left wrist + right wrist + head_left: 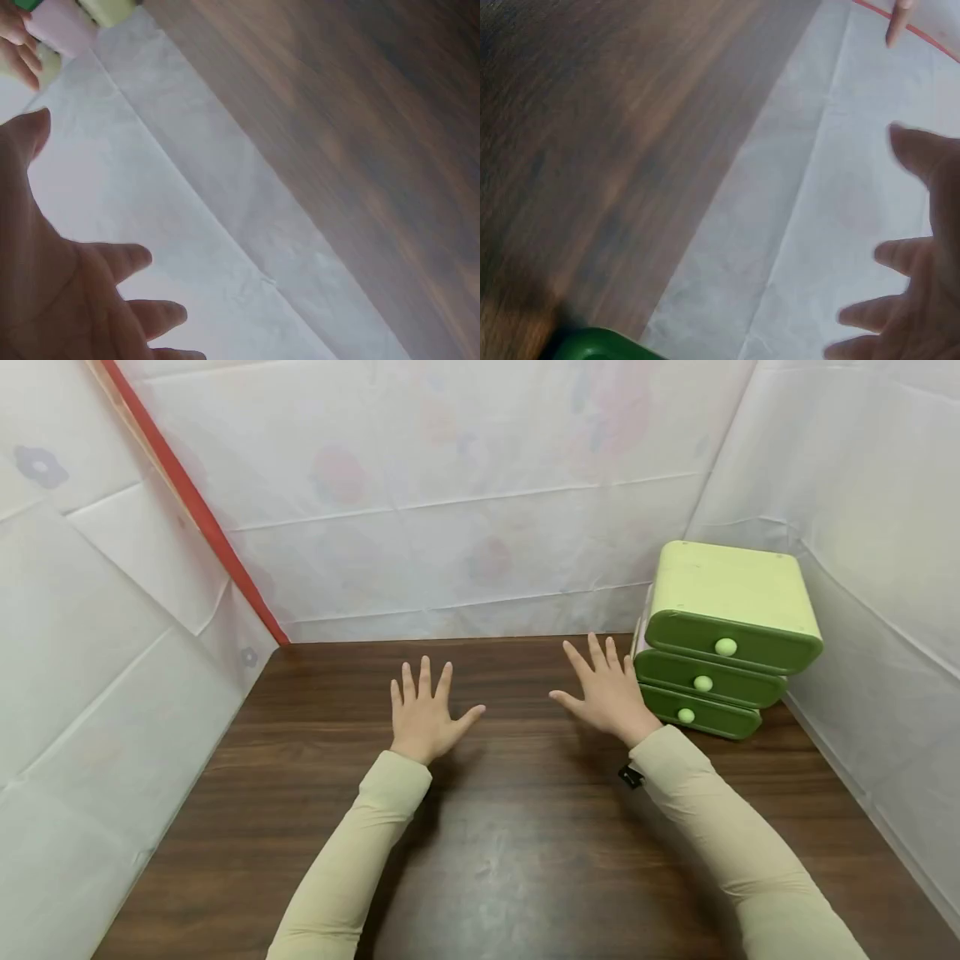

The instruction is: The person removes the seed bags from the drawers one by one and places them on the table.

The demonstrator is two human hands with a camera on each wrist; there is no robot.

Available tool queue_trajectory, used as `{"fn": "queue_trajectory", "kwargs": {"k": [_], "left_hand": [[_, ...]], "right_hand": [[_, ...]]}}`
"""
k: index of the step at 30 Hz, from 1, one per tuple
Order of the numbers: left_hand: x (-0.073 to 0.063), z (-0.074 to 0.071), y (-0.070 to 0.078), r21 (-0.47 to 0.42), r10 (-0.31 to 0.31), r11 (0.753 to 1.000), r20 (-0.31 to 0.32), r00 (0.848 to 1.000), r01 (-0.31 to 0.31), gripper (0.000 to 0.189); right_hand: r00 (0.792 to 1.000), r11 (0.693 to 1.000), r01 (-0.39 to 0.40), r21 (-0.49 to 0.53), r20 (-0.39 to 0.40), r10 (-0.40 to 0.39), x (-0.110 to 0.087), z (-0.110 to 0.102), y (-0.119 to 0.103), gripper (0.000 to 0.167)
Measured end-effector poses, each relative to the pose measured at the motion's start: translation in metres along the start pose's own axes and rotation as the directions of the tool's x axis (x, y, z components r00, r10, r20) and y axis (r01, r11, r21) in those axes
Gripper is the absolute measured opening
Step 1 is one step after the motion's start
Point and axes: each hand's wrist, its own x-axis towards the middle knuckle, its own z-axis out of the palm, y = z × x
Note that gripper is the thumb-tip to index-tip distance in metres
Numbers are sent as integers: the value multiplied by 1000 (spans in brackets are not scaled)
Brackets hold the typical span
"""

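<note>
Both hands are held out over the dark wooden table [487,827], palms down with fingers spread. The left hand [425,720] holds nothing; its thumb points toward the right hand. Nothing is in the right hand [606,695] either, and it is the nearer one to the green drawer unit [731,602], overlapping its left edge in the head view. That unit has three dark green drawers with pale round knobs, and its top is light green. In the left wrist view, the left palm [67,300] faces the white sheet behind the table.
White printed sheets [465,510] hang behind the table and along both sides. A red strip [195,502] runs down the back left corner to the tabletop. The drawer unit stands at the back right. A small black device [631,776] sits at the right cuff.
</note>
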Motion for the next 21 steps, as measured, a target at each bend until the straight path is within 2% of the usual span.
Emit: {"fn": "queue_trajectory", "kwargs": {"k": [6,9,11,14,19,21], "left_hand": [[2,-8,14,-85,62,994,-63,996,-67,82],[4,-13,24,-155,100,981,-99,990,-115,72],[4,-16,32,-233,115,963,-105,988,-137,67],[6,-21,43,-372,118,916,-101,988,-148,62],[9,-24,62,-550,146,818,-83,986,-167,61],[11,-24,70,-606,168,776,-70,983,-176,61]], "right_hand": [[988,988,103,116,-131,-87,-10,-24,4,63],[971,977,130,170,-221,-91,-17,-39,10,53],[954,967,154,203,-287,-91,-23,-49,15,50],[911,955,196,222,-402,-94,-31,-63,27,46],[830,952,228,207,-553,-78,-44,-84,50,46],[811,953,215,213,-583,-53,-49,-92,58,46]]}}
